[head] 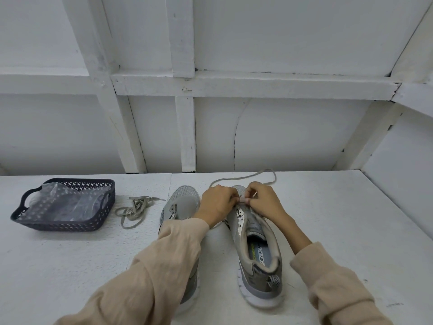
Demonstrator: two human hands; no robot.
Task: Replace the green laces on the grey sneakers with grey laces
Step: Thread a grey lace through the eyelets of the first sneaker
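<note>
Pinching the grey lace (243, 178), both hands (216, 204) (266, 200) sit atop the right sneaker (262, 289)

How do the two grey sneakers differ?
The right grey mesh sneaker carries a grey lace at its front eyelets, pinched by the left hand and right hand. The left grey mesh sneaker shows no lace, partly under a beige sleeve. Both point toes toward the wall.

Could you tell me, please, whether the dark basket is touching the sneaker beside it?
Apart. The head view shows bare table and a loose lace lying between the basket and the sneaker.
</note>
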